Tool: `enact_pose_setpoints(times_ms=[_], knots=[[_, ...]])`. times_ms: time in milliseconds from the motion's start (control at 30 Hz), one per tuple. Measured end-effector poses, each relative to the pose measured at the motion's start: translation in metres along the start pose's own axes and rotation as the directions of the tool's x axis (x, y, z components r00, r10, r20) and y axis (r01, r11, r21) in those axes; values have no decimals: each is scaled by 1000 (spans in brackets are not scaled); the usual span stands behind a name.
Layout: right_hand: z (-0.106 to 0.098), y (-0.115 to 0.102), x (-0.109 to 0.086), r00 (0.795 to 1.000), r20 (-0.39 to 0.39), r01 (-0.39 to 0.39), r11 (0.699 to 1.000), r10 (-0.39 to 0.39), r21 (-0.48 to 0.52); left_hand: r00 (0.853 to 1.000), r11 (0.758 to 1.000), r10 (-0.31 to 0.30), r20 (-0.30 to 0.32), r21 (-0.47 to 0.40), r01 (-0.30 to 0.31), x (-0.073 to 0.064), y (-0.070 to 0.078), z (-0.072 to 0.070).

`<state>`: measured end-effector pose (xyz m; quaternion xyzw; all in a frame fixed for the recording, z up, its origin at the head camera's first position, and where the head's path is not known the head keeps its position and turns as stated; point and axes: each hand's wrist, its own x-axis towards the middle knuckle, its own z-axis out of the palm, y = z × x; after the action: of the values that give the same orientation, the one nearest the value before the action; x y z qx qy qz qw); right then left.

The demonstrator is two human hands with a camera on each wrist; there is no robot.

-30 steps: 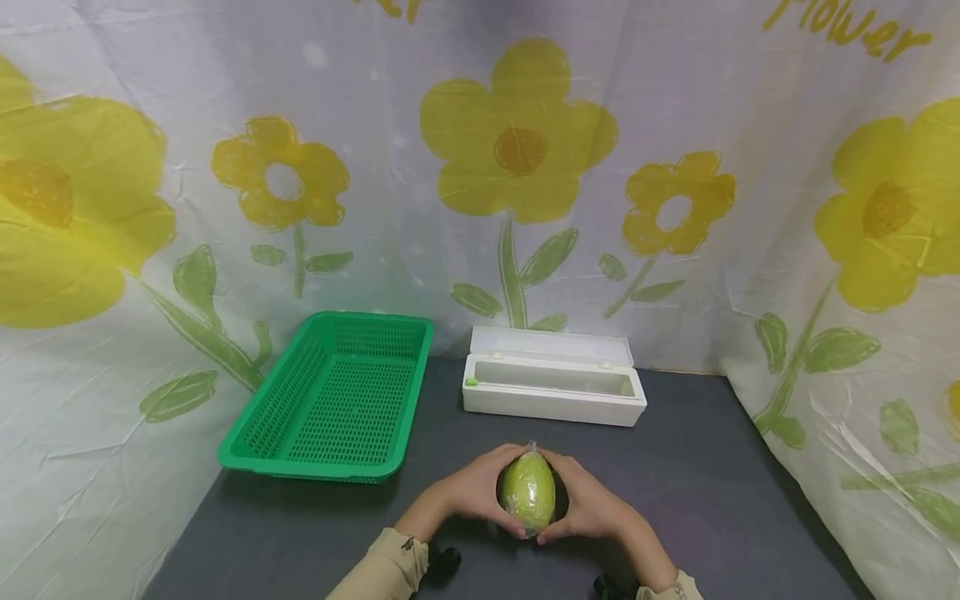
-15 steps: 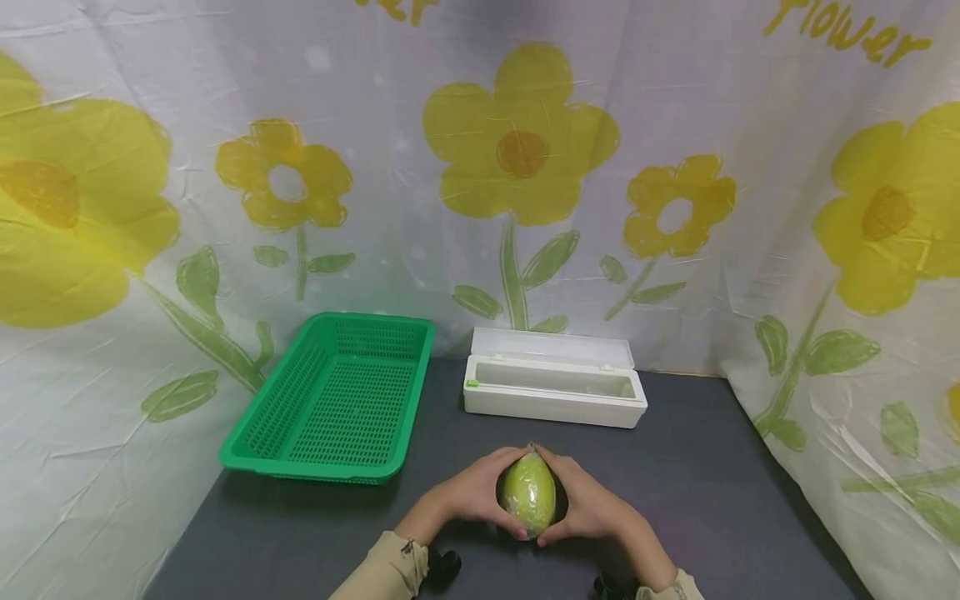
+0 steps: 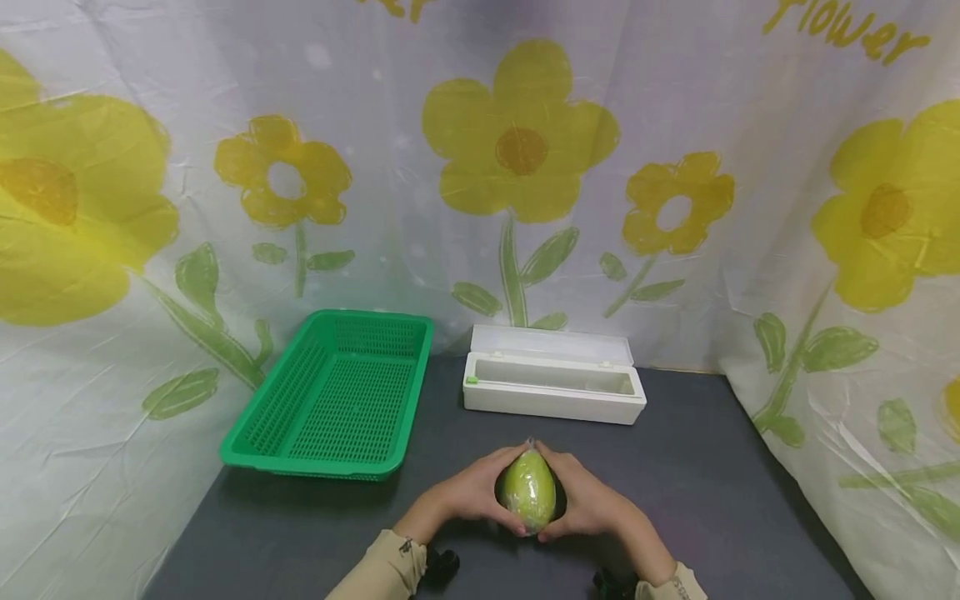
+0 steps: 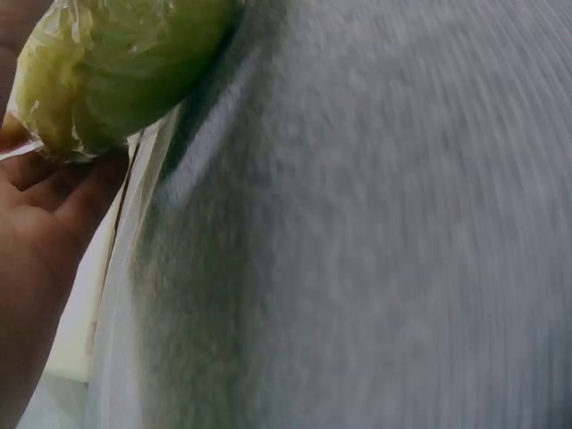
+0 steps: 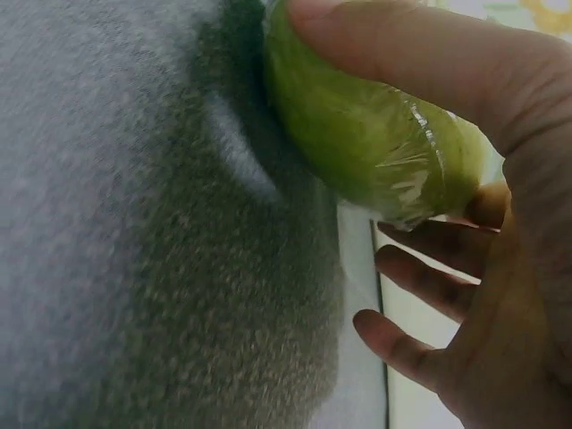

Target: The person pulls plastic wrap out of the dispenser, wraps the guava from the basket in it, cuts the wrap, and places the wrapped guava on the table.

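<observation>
Between both hands, near the front of the dark table in the head view, is an oval yellow-green fruit point(image 3: 529, 493) wrapped in clear plastic film; its exact kind is hard to tell. A little twist of film sticks up at its far end. My left hand point(image 3: 480, 493) holds it from the left side, fingers at the far end and thumb at the near end. From the right, my right hand point(image 3: 588, 502) grips it the same way. The right wrist view shows the thumb point(image 5: 402, 54) across the film and some fingers spread off the fruit point(image 5: 357, 134).
A green perforated plastic basket point(image 3: 408, 400) stands at the left back. Behind the hands sits a long white box point(image 3: 551, 404) with its lid point(image 3: 551, 343) raised and a small green slider point(image 3: 472, 380). A flower-printed curtain point(image 3: 390, 250) encloses the back and sides.
</observation>
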<state>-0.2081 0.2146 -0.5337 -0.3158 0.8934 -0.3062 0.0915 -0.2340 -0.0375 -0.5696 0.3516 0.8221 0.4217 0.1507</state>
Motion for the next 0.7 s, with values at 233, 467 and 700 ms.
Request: enact_pose_setpoints(times_ms=[233,467,700], knots=[[-2,0,-5,1000,-18,17,1000,-18,-7,999,999,-35,-1,-13,35,-7,-1,-6],[2,1,-8,998,-57,1,1000,0,13,999,997,-38,-34,-71,35,-8,-9,-5],[8,2,-10,993,-105,-49,999,50,21,1000,988,-23,-5,-150,22,-11,-6,-7]])
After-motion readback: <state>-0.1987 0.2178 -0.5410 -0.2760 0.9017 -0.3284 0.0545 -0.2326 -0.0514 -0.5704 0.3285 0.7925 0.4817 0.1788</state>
